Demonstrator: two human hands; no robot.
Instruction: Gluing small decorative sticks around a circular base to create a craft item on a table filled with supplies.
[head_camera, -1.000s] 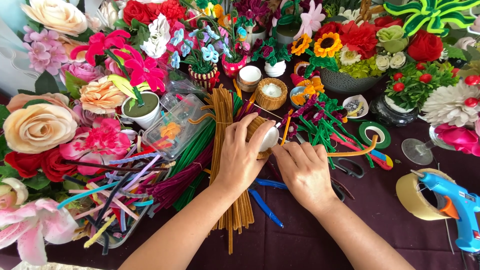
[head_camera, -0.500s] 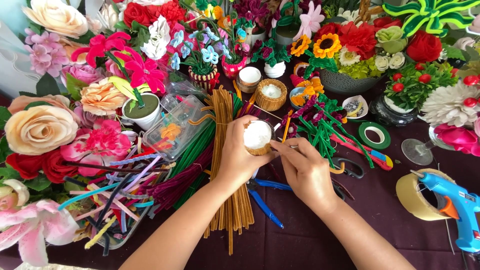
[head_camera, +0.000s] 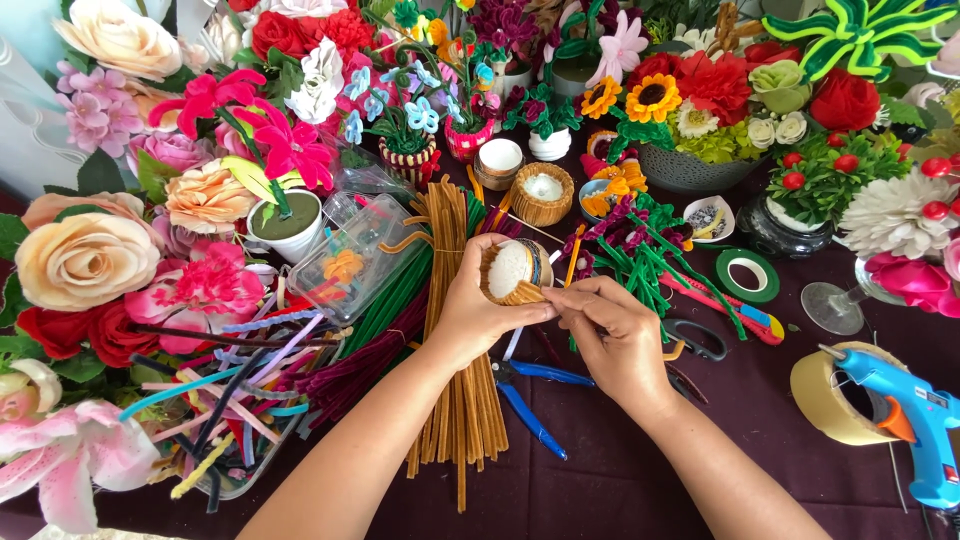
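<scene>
Hands meet above the dark table (head_camera: 700, 450): your left hand (head_camera: 478, 310) wraps its fingers around a small brown pot (head_camera: 513, 271) with a white filling, held tilted over the brown pipe cleaners (head_camera: 452, 330), while your right hand (head_camera: 612, 335) pinches narrowly at its rim. Blue pliers (head_camera: 528, 400) lie just below.

Two bare forearms, left hand (head_camera: 478, 312) and right hand (head_camera: 612, 340) ringless, sleeveless.

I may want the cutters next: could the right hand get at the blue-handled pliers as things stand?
Probably yes. The blue-handled pliers lie uncovered on the dark cloth just beside the right hand, but its fingers are busy at the small woven pot held by the left hand.
</scene>
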